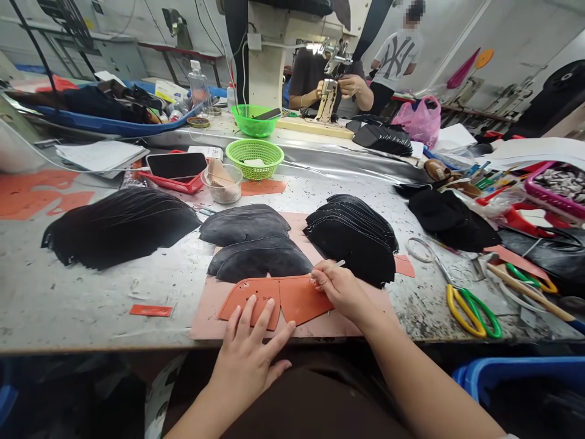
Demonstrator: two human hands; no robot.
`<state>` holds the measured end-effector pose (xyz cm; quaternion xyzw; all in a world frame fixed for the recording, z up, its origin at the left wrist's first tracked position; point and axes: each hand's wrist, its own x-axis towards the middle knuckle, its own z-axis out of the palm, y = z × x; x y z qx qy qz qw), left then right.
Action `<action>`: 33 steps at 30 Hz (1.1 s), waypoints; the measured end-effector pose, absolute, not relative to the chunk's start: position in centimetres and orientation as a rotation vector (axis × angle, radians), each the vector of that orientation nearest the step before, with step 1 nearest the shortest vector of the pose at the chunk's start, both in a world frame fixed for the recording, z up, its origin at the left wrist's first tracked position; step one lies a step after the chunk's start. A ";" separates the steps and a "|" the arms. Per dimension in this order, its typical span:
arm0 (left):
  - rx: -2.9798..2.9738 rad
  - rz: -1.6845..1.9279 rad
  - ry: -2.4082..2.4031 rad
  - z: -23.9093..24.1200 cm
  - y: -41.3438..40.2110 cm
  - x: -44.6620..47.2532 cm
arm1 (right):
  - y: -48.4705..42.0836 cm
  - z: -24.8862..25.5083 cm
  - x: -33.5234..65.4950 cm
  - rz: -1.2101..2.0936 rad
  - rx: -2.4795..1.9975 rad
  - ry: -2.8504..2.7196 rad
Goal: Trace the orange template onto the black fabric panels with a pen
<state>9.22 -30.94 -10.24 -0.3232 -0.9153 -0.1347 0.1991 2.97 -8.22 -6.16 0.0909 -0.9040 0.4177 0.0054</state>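
The left hand (pixel 249 350) lies with fingers spread on an orange template (pixel 299 296), which rests at the front edge of the worktop (pixel 109 305), near its middle, on a pale pink board (pixel 205 323). Printed marks on the template are partly covered by these fingers and too small to read. The right hand (pixel 340 292) pinches a thin whitish stick (pixel 340 263) over the template's right end; its tip is hard to make out, so I cannot tell whether it touches. Two overlapping dark pieces (pixel 260 259) lie just behind the template, whose upper edge meets the nearer one. A black stack (pixel 351 238) hides part of the board. Toward the worktop's right front corner, scissors (pixel 452 286) lie open-handled; beyond them, a blue bin (pixel 484 366) is cut off by the picture's edge.
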 end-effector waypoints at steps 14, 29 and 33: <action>-0.922 -0.234 -2.640 -10.6 -31.4 9.8 | -18.0 -4.9 1.0 1.217 0.822 -2.950; -0.941 -0.165 -2.639 -10.5 -31.6 9.9 | -19.0 -4.6 0.8 1.174 0.909 -2.990; -0.951 -0.143 -2.610 -10.3 -31.8 9.8 | -16.3 -4.4 1.2 1.319 0.777 -2.940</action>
